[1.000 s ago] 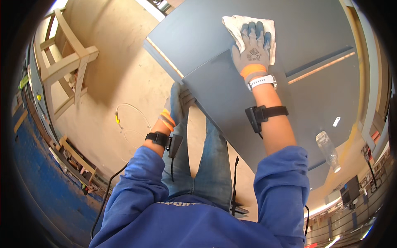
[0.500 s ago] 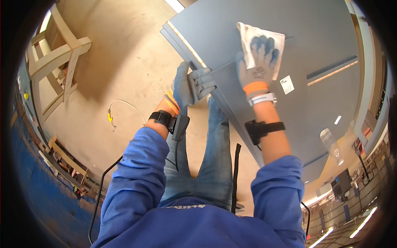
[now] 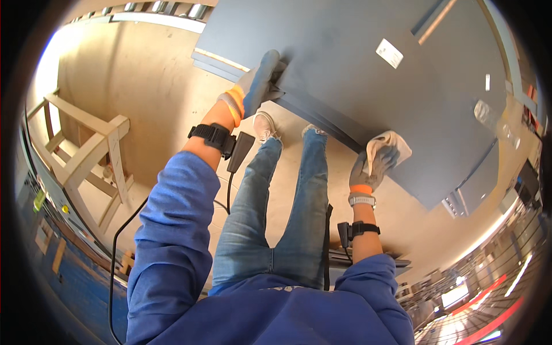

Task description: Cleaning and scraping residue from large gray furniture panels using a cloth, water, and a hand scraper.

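Observation:
A stack of flat dark grey panels [image 3: 339, 63] lies in front of me, with a white label [image 3: 390, 53] on the top one. My left hand [image 3: 260, 85], in a grey-blue work glove with an orange cuff, is closed on the left near edge of the panels. Part of its fingers is hidden in shadow there. Gloved the same way, my right hand [image 3: 370, 172] holds a bunched whitish cloth [image 3: 391, 144] against the near edge, farther right. The cloth partly covers its fingers.
A clear plastic bottle [image 3: 495, 122] lies at the right, near the panels. To the left stands a wooden trestle [image 3: 86, 155]. Rollers [image 3: 161, 7] show at the far left. Dark cables run beside my left arm, and my feet stand just below the panel edge.
My right hand has drawn the cloth from the middle of the panel to its near edge. My left hand has turned and closed at the edge. The whole view has also swung.

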{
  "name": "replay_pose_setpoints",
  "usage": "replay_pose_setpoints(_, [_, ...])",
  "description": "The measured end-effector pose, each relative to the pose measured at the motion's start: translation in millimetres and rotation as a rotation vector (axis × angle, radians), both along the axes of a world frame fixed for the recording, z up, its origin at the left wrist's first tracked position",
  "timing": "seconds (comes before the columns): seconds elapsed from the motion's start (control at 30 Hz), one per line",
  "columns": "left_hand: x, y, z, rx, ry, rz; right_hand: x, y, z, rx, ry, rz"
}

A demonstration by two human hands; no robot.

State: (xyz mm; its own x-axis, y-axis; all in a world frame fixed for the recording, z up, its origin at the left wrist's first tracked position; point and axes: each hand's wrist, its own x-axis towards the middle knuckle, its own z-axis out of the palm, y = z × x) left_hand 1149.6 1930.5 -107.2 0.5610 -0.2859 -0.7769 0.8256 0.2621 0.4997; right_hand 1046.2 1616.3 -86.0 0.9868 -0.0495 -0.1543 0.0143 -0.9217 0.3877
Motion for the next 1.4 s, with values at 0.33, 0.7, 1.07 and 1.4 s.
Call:
replay_pose_setpoints(0.33, [6.7, -5.3, -66.1, 0.464, -0.1, -0.023, 26.9, 115.1, -46.8, 0.802, -0.037, 0.248])
replay_pose_setpoints(0.7, [11.9, -27.6, -10.4, 0.86, -0.079, -0.094, -72.5, -231.4, 0.8, 0.509, -0.15, -0.612])
replay_pose_setpoints(1.07, [35.6, -258.7, 53.7, 1.391, -1.364, -0.952, -54.8, -67.8, -34.2, 1.127, 0.068, -0.075])
replay_pose_setpoints(1.4, [18.9, -412.7, 4.6, 1.494, -1.532, -1.062, -114.8, -380.1, -13.7, 0.171, -0.303, -0.687])
